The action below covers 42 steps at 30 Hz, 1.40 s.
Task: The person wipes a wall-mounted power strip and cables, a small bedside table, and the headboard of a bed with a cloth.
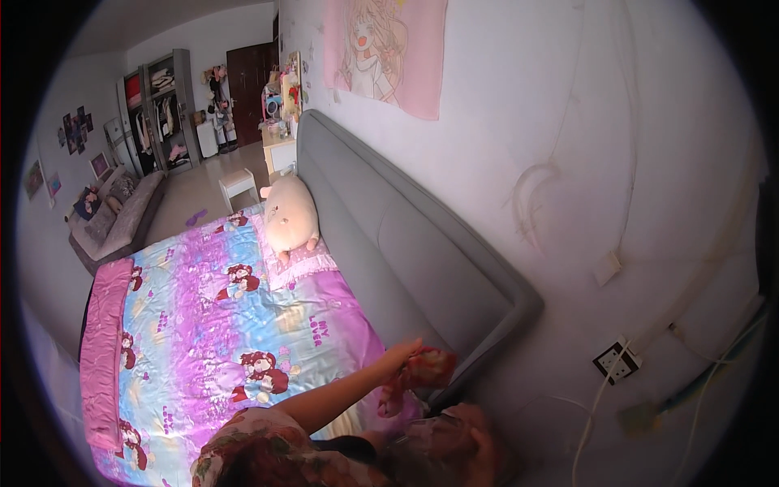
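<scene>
My left hand [408,354] reaches out from a floral sleeve near the corner of the grey headboard [406,235]. Its fingers are closed round a crumpled red patterned cloth [432,368], part of which hangs down toward the bed's edge. Lower and to the right, in shadow, my right hand [482,445] is curled at the side of a see-through plastic bag [426,445]. The bag's contents are too dark to make out.
The bed's colourful quilt [187,325] fills the left, with a plush toy [290,217] on a pink pillow [302,265]. A wall socket [617,363] with hanging cables is at right. Beyond the bed are a white stool [238,185], a sofa [122,215] and a wardrobe [182,105].
</scene>
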Tool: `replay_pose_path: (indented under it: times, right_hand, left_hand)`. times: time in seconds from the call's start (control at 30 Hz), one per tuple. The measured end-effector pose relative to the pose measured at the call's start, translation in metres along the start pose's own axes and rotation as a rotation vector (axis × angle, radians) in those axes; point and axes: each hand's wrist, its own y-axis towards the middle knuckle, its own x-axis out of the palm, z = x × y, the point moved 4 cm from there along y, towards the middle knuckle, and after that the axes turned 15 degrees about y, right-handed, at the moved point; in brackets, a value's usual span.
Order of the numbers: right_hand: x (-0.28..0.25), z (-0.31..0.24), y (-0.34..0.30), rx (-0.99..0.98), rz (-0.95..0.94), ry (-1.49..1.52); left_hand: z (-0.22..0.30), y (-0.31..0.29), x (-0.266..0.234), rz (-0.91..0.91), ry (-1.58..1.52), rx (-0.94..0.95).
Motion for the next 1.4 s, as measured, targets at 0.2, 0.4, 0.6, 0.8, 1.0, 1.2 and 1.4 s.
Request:
replay_pose_path:
  times: [0.2, 0.4, 0.6, 0.8, 1.0, 1.2, 1.4]
  right_hand:
    - [0.022, -0.008, -0.003, -0.159, 0.061, -0.102]
    - [0.03, 0.012, -0.026, -0.149, 0.129, -0.38]
    - [0.083, 0.065, -0.04, -0.025, 0.022, -0.748]
    - [0.119, 0.098, -0.064, -0.071, 0.064, -0.993]
    - [0.101, 0.085, -0.117, -0.411, 0.389, -1.046]
    - [0.074, 0.09, -0.179, -0.305, 0.422, -0.799]
    - [0.023, 0.112, -0.163, -0.225, 0.45, -1.046]
  left_hand:
    - [-0.052, -0.016, -0.048, -0.219, 0.395, 0.241]
    - [-0.102, -0.069, 0.023, -0.497, 0.688, 0.214]
    - [-0.095, -0.131, 0.005, -0.516, 0.656, 0.135]
    - [-0.077, -0.181, -0.075, -0.296, 0.619, 0.028]
    - [-0.077, -0.213, -0.111, -0.43, 0.371, 0.184]
    - [-0.098, -0.224, -0.099, -0.581, 0.396, 0.082]
    - [-0.127, -0.212, -0.091, -0.652, 0.516, 0.116]
